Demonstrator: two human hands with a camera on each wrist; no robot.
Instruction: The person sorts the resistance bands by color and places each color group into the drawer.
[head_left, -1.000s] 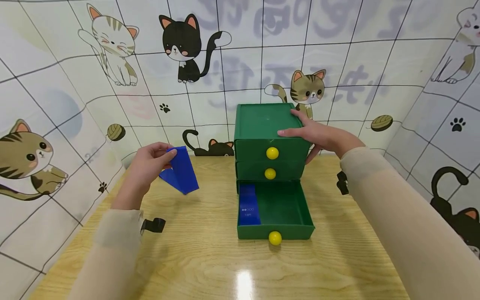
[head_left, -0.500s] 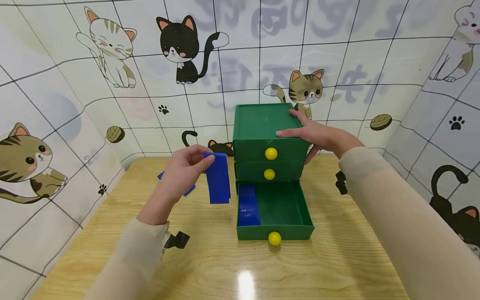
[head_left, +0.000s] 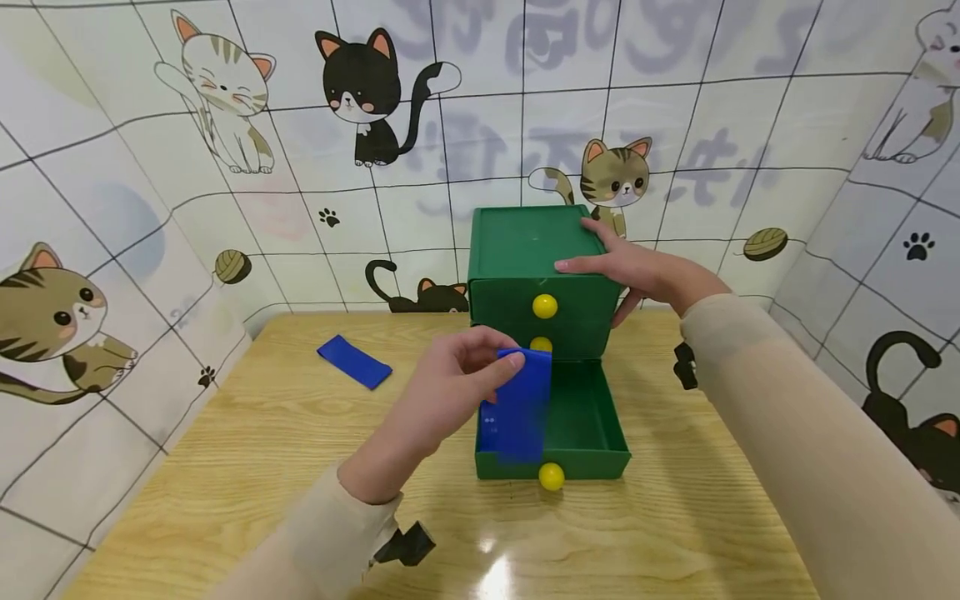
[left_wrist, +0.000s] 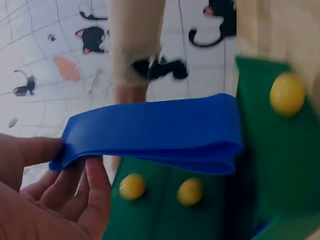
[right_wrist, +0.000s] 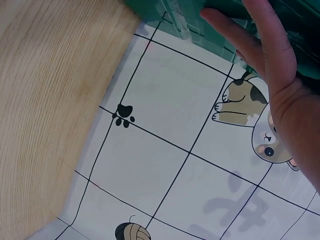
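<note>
My left hand (head_left: 457,383) pinches one end of a blue resistance band (head_left: 527,408) between thumb and fingers. The band hangs over the pulled-out bottom drawer (head_left: 588,462) of a green drawer unit (head_left: 532,242); in the left wrist view it is a flat, wide loop (left_wrist: 150,125). Behind it, another blue resistance band (head_left: 488,429) lies along the drawer's left side, partly covered. My right hand (head_left: 630,262) rests on the unit's top right edge with fingers spread, some on top and some down the side.
A folded blue resistance band (head_left: 355,362) lies on the wooden table (head_left: 262,467) to the left. Each drawer front bears a yellow ball knob (head_left: 551,477). A cat-patterned sheet (head_left: 300,208) encloses the table's back and sides.
My left hand has lifted a blue band from the left of the table and carried it right, over the bottom drawer. The right hand has stayed on the unit.
</note>
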